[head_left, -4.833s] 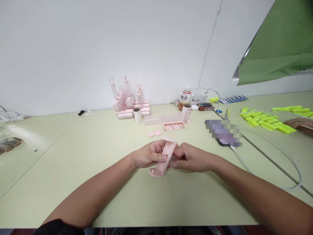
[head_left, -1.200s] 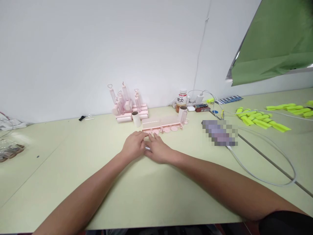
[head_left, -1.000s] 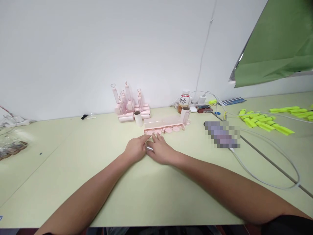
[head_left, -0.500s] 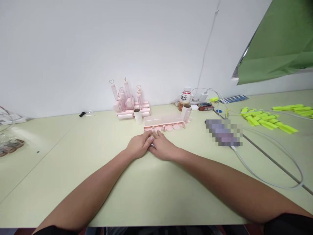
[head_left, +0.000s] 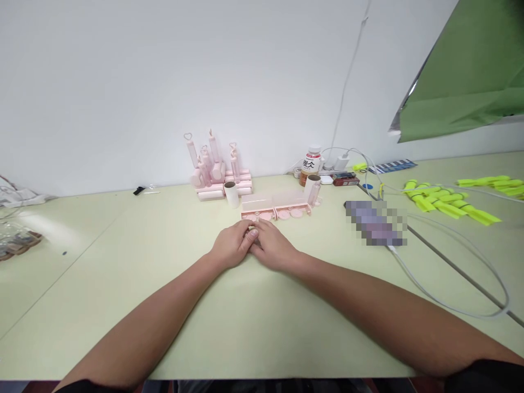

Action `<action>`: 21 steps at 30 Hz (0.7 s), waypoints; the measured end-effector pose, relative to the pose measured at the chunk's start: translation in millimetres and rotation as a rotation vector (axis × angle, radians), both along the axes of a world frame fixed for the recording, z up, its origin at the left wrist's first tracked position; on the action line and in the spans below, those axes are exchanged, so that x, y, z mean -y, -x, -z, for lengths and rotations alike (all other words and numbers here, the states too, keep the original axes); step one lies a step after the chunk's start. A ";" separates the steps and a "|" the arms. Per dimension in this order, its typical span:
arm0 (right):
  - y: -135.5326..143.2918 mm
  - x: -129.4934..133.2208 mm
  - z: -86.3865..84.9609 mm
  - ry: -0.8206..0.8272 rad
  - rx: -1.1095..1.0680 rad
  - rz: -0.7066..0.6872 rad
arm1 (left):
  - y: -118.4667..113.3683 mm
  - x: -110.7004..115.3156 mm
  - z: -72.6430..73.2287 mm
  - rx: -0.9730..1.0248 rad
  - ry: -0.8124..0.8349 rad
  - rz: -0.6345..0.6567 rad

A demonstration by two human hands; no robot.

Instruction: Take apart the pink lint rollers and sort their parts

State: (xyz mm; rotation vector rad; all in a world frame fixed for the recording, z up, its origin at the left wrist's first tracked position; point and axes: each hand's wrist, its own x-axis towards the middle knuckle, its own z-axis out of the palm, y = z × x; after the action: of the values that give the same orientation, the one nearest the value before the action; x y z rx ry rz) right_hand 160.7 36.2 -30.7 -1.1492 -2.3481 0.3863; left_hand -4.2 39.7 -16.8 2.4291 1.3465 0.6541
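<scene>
On the pale green tabletop, my left hand [head_left: 232, 243] and my right hand [head_left: 273, 244] meet with fingers closed together and thumbs side by side. Whatever lies between them is mostly covered; I cannot make it out. Just beyond my fingertips lies an open, pink two-part case [head_left: 292, 209] with clear lids raised and round pink pieces in it. A white cardboard tube [head_left: 231, 195] stands behind its left end, and a second tube [head_left: 310, 188] behind its right end. Next to that one is a small clear pink container [head_left: 315, 194].
Pink tubes with heart-shaped loops [head_left: 205, 164] stand on stacked pink boxes [head_left: 210, 194] by the wall. To the right are a labelled bottle [head_left: 310, 164], a blurred-out phone [head_left: 372, 222] on a white cable [head_left: 429, 301], and neon yellow strips [head_left: 450, 199]. Plastic-wrapped items [head_left: 18, 243] lie far left.
Both hands stay joined in the same place. The fingers have shifted slightly, and the shiny sliver seen between the hands earlier no longer shows clearly. The view has moved a touch.
</scene>
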 end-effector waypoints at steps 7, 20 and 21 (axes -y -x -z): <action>3.6 10.4 -3.8 0.089 -0.136 0.072 | 3.1 9.6 -1.4 0.393 -0.003 -0.150; 3.7 8.0 0.3 0.248 -0.192 0.146 | -6.3 9.7 -0.8 0.691 0.417 0.002; 3.5 7.9 1.2 0.247 -0.212 0.123 | -7.6 10.6 -0.1 0.687 0.443 0.013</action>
State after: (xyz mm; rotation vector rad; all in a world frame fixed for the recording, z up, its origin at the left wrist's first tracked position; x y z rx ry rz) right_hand 157.2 28.3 -31.9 -1.2886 -2.0768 0.7319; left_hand 3.5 29.1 -16.7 1.6403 1.0387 0.9505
